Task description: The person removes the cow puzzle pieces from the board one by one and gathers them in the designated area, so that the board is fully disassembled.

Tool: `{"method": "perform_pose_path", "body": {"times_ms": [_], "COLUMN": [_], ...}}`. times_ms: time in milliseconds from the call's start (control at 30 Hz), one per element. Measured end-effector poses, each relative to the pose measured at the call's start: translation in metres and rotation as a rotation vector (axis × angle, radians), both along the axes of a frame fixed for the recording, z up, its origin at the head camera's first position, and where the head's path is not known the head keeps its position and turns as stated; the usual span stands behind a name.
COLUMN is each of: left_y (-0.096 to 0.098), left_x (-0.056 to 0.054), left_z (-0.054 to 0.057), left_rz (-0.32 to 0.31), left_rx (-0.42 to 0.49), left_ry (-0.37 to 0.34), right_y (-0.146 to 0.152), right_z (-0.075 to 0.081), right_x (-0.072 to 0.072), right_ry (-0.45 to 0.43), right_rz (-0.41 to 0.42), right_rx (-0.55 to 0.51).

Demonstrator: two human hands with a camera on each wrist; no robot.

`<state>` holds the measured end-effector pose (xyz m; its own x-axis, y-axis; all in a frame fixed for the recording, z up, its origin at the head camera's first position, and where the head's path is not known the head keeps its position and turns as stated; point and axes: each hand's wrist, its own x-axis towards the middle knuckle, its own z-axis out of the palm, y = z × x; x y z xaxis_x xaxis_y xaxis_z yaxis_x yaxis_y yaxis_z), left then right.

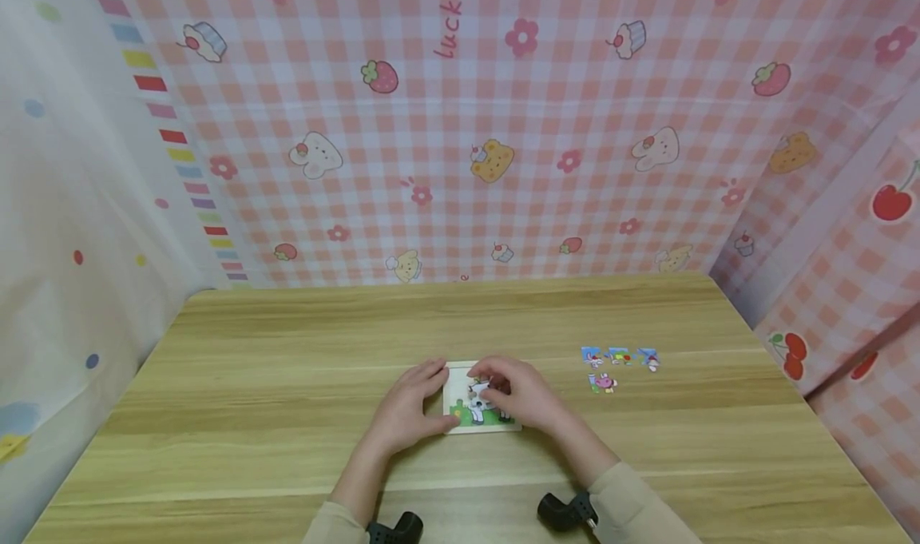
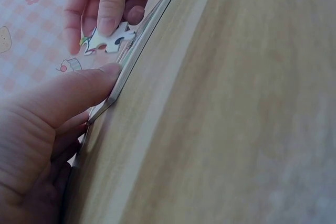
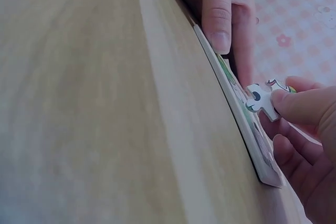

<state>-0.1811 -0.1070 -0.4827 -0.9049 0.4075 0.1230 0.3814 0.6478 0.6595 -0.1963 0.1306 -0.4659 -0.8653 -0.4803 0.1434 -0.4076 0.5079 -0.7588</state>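
A small jigsaw puzzle board (image 1: 454, 386) with a pale rim lies on the table, showing a white animal over green grass. My left hand (image 1: 408, 408) grips its left side, with the thumb (image 2: 100, 83) against the near edge and the other fingers around the far left corner. Over the board, my right hand (image 1: 528, 396) pinches a white puzzle piece (image 3: 262, 103) between thumb and fingers. The piece is tilted close above the picture and has dark and coloured marks. From the head view, the right fingers cover part of the board.
Several loose puzzle pieces (image 1: 619, 356) in blue, pink and green lie to the right of the board on the wooden table (image 1: 287, 352). A checked curtain (image 1: 446, 208) hangs behind the table. Black wrist devices (image 1: 564, 512) sit near both sleeves.
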Motion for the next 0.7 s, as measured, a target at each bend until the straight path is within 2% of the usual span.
{"method": "perform_pose_path", "body": {"times_ms": [333, 700], "left_y": [0.001, 0.002], "left_x": [0.001, 0.001], "left_z": [0.002, 0.001], "left_rz": [0.007, 0.005], "left_rx": [-0.005, -0.003], "left_ry": [-0.005, 0.005], "right_y": [0.024, 0.059], "right_z": [-0.003, -0.003], "right_x": [0.003, 0.008], "right_ry": [0.031, 0.078], "right_rz": [-0.034, -0.126], "right_rx": [-0.092, -0.082]}}
